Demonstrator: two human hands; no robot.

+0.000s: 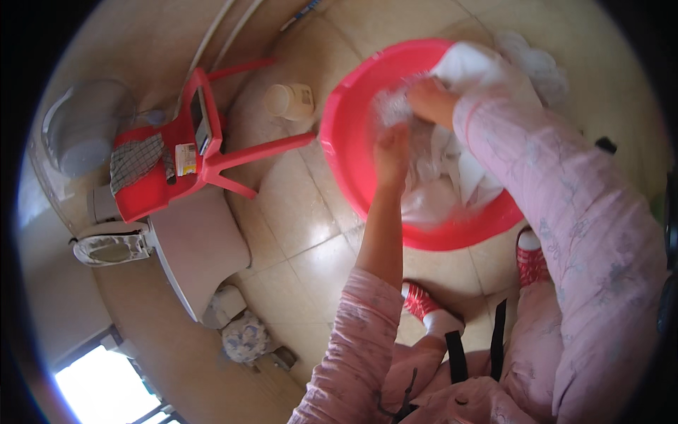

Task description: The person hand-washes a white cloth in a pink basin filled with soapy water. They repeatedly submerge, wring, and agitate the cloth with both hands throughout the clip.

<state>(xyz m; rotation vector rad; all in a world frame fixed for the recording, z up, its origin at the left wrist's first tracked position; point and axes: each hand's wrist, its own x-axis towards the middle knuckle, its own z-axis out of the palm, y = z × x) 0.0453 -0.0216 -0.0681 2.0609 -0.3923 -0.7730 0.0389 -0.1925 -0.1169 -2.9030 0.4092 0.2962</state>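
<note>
A red plastic basin stands on the tiled floor in front of me, with foamy water and wet white cloth inside. My left hand is down in the basin at the edge of the foam, its fingers blurred. Close by on the right, my right hand reaches into the suds beside white fabric that drapes over the far rim. Motion blur and foam hide the fingertips, so whether either hand grips cloth is unclear. Pink patterned sleeves cover both arms.
Left of the basin stands a red plastic chair bearing a checked cloth and a small tub. One chair leg reaches close to the basin rim. A pale plastic jar is nearby. A white bundle lies beyond the basin. My red slippers are below it.
</note>
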